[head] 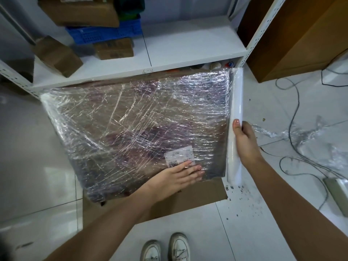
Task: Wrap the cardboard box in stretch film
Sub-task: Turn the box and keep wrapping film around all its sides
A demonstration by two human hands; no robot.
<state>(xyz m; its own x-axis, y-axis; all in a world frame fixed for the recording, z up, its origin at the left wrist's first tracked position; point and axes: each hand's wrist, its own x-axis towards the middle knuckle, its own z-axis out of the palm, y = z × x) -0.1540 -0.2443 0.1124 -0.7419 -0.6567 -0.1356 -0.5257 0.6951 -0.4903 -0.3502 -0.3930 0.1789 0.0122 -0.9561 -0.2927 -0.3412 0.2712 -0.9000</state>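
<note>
From the head view we see the cardboard box (135, 129) lying flat on the floor, its far edge tucked against the bottom of the white shelving unit (188, 51). Its top face is already covered with many wrinkled layers of stretch film (105, 110), and a white label (178, 154) shows through near the near right corner.

Our left hand (180, 175) lies flat on the box's near right area, fingers straight and together, pressing down on the film just beside the label. Our right hand (244, 142) holds the film roll (236, 125), thumb curled over its upper side and fingers wrapped behind it. The roll lies along the right edge of the box, running from near to far, with the film drawn taut from the box face to it.

We judge that we are well into the wrapping: a pass across the top has reached the right edge, and the left hand pins the box while the right keeps tension. The next move, as we read it, calls for carrying the roll down over the right side and under, which means lifting or tipping the box without letting the film slacken.

A flattened sheet of cardboard (197, 196) lies under the near edge. Loose film scraps (293, 132) and cables (293, 102) lie on the tiles to the right, near enough to snag.
</note>
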